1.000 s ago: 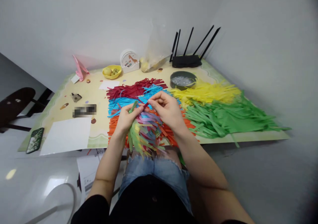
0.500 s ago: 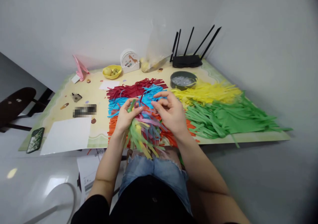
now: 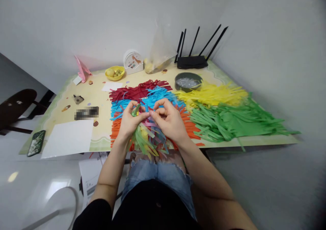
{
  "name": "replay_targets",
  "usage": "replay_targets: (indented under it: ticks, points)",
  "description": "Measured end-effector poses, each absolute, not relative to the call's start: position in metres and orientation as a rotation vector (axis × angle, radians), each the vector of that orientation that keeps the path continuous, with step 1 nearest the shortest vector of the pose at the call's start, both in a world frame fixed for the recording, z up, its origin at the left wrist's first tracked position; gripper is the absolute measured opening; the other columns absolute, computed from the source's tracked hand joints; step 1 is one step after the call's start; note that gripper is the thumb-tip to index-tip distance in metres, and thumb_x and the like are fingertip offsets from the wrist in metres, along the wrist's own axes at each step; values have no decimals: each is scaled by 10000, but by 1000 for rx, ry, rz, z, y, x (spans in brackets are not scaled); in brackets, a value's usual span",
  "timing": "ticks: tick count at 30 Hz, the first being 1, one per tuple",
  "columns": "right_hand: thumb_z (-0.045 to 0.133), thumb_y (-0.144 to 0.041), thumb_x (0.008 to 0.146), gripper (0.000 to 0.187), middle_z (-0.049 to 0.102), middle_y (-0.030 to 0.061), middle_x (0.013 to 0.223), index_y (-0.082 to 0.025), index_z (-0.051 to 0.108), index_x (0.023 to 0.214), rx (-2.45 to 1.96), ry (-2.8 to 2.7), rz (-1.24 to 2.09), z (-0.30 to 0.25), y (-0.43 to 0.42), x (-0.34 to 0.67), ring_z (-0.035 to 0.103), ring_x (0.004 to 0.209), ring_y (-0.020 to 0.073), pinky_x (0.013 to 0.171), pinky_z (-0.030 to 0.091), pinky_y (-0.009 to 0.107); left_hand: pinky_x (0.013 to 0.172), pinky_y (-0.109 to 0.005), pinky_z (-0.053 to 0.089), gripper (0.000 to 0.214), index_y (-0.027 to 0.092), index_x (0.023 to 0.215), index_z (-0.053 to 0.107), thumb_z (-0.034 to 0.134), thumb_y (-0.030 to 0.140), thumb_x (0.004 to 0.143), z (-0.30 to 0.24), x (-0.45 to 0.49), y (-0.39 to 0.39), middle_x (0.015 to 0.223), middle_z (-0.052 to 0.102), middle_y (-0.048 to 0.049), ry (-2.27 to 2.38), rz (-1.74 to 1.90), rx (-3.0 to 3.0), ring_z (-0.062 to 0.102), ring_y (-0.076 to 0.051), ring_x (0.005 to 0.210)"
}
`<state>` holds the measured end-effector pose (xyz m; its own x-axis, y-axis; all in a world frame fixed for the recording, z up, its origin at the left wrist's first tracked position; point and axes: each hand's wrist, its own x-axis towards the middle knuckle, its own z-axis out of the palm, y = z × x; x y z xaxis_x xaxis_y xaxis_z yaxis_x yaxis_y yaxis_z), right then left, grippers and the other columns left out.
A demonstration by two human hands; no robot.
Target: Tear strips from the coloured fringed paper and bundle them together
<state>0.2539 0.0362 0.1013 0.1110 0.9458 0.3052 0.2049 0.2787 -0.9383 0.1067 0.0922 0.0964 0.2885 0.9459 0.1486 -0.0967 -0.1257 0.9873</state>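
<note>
My left hand (image 3: 130, 121) is closed around the top of a bundle of tissue paper strips (image 3: 145, 138) in green, yellow, pink, lilac and blue. The strips hang down over the table's front edge. My right hand (image 3: 169, 119) is closed in a pinch beside the left thumb, its fingertips meeting the bundle's top; what lies between them is too small to make out. Under both hands lie fringed paper piles: dark red (image 3: 137, 91), blue (image 3: 161, 95) and orange (image 3: 189, 123). To the right are yellow fringe (image 3: 216, 94) and green fringe (image 3: 244, 119).
A dark round tin (image 3: 187, 81) holding something clear stands behind the yellow fringe, near a black router (image 3: 192, 62). Farther left are a yellow fruit bowl (image 3: 115, 73), a white holder (image 3: 133, 65), a pink stand (image 3: 82, 68), white paper (image 3: 68, 138) and a phone (image 3: 36, 143).
My right hand has moved left and slightly down, bringing its fingertips against the left thumb at the bundle's top. The left hand keeps its hold.
</note>
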Motion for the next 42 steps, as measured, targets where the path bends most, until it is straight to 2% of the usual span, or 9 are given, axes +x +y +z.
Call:
replay_targets:
  ticks: [6, 11, 13, 19, 24, 27, 33, 38, 42]
  points:
    - [644, -446, 892, 273, 494, -88, 551, -260, 463, 980, -1109, -1208, 864, 91, 51, 256, 448, 495, 128, 527, 348, 269, 701, -250, 472, 419, 214, 836, 476, 847, 343, 692, 99, 105, 90, 810, 604, 19, 907, 1159, 1701, 596, -137, 752]
    - [693, -580, 821, 415, 545, -60, 552, -225, 579, 1004, -1038, -1181, 1034, 91, 60, 263, 461, 485, 123, 495, 347, 262, 692, -248, 466, 323, 220, 873, 468, 765, 299, 772, 97, 104, 90, 805, 614, 16, 900, 1131, 1735, 623, -140, 747]
    - [700, -553, 806, 372, 572, -36, 563, -203, 618, 900, -1063, -1266, 1076, 92, 63, 267, 470, 497, 120, 499, 351, 260, 685, -243, 446, 309, 223, 893, 468, 750, 285, 781, 96, 104, 91, 798, 605, 25, 922, 1107, 1798, 617, -135, 737]
    - [624, -329, 781, 137, 637, 14, 788, -194, 639, 762, -1150, -1257, 708, 90, 67, 263, 506, 661, 130, 646, 408, 281, 623, -229, 370, 281, 232, 935, 450, 700, 232, 806, 93, 109, 96, 729, 547, 63, 937, 1080, 1922, 530, -111, 642]
    - [649, -338, 734, 151, 562, -13, 699, -192, 616, 750, -1153, -1230, 761, 87, 73, 267, 444, 598, 115, 599, 372, 278, 628, -229, 380, 251, 226, 930, 456, 671, 197, 803, 97, 116, 102, 749, 584, 51, 937, 1066, 1993, 541, -113, 642]
    - [702, -374, 716, 215, 503, -48, 596, -204, 572, 741, -1091, -1158, 957, 88, 77, 280, 419, 527, 96, 529, 346, 250, 692, -239, 420, 198, 206, 874, 527, 700, 223, 780, 101, 119, 107, 783, 618, 25, 899, 1085, 1983, 563, -130, 716]
    - [784, -379, 647, 301, 560, -43, 507, -201, 548, 704, -967, -1014, 1338, 96, 80, 298, 302, 382, 36, 383, 143, 182, 740, -249, 447, 108, 160, 814, 663, 664, 263, 777, 108, 122, 113, 785, 632, 9, 889, 979, 1956, 564, -145, 755]
    - [827, -362, 598, 315, 323, -118, 420, -189, 566, 633, -970, -904, 1324, 98, 82, 296, 216, 379, 19, 370, 122, 162, 692, -245, 418, 118, 152, 795, 686, 653, 260, 760, 107, 124, 112, 726, 618, 15, 841, 864, 2009, 529, -138, 699]
    - [851, -476, 655, 405, 514, -76, 556, -212, 560, 756, -911, -872, 1052, 100, 86, 310, 327, 404, 37, 364, 178, 167, 710, -253, 413, 129, 149, 790, 709, 671, 265, 748, 101, 120, 117, 725, 630, 12, 851, 761, 1979, 540, -145, 711]
